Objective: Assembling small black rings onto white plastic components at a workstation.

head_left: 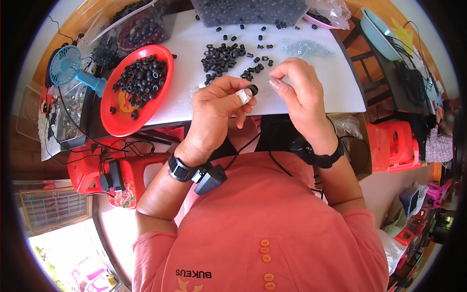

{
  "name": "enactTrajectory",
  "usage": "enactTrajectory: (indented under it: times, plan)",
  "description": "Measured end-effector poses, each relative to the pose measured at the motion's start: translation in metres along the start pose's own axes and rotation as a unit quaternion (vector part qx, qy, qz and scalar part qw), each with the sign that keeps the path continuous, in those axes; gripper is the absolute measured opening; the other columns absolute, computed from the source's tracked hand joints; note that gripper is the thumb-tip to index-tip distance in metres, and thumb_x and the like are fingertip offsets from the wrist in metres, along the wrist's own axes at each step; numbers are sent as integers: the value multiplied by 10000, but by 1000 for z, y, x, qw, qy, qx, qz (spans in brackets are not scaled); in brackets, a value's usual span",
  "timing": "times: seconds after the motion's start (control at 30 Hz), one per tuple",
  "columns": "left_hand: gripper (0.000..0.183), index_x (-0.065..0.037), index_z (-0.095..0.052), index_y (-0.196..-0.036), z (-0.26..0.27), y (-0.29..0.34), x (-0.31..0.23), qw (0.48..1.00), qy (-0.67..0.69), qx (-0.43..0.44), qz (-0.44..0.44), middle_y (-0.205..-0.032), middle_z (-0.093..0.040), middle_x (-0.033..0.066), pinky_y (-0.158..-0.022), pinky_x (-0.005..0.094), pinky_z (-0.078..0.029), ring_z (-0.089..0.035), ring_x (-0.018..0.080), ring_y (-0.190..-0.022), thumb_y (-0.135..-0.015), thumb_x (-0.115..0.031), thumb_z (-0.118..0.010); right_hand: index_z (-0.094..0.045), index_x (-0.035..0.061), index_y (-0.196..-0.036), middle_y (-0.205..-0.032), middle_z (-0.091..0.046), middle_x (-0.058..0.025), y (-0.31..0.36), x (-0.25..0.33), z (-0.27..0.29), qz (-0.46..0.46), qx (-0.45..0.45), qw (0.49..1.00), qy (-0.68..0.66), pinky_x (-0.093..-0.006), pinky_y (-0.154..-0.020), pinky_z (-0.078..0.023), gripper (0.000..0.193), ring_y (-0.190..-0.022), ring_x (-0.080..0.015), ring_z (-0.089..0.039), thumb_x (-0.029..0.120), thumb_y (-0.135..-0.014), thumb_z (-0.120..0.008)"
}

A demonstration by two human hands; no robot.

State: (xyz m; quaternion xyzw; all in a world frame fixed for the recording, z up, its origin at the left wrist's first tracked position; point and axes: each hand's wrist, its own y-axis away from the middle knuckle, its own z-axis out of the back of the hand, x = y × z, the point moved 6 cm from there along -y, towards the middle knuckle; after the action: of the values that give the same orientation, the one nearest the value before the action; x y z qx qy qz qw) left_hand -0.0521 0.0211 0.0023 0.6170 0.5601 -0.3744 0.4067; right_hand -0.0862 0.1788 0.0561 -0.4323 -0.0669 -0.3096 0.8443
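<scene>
My left hand (210, 113) is closed over the near edge of the white table, gripping a small round black plastic part (253, 89) at its fingertips. A white wrapping (244, 96) covers the tip of that thumb. To its right, my right hand (302, 100) pinches a tiny shiny metal piece (270, 81) between thumb and forefinger; its exact kind is too small to tell. The two hands are a short way apart. Beyond them lies a loose pile of black plastic parts (221, 57). Small silvery pieces (305, 48) are spread at the far right of the pile.
At left a red plate (120, 127) holds many round black parts, beside a blue fan (65, 65). Clear bins (253, 12) of black parts stand along the back. A metal-filled tray (73, 114) sits far left. Red stools (389, 143) flank the white table (335, 92).
</scene>
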Motion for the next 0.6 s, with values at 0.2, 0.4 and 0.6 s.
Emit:
enactTrajectory:
  times: [0.2,0.4,0.6]
  plan:
    - [173,64,-613,-1064,-5,2,1,999,43,-2,-5,-844,-654,109,-482,227,-451,-600,129,-676,-945,-61,-619,-596,58,-899,-828,-602,-79,1,11,-11,-49,-60,980,-184,-372,-710,-439,143,-790,-284,-581,2,-799,-682]
    - [158,71,-613,-1049,2,7,4,997,80,-21,-4,-831,-646,102,-475,228,-441,-586,121,-653,-936,-40,-607,-606,43,-942,-865,-583,-107,13,34,-18,36,-72,995,-63,-395,-718,-440,172,-804,-291,-577,25,-799,-699]
    - [143,63,-624,-1032,3,9,-1,999,35,-18,-4,-838,-645,91,-497,230,-430,-540,109,-577,-931,-37,-604,-640,22,-1049,-915,-592,-115,26,43,-18,34,-56,997,-47,-402,-731,-443,269,-835,-298,-592,76,-798,-719]
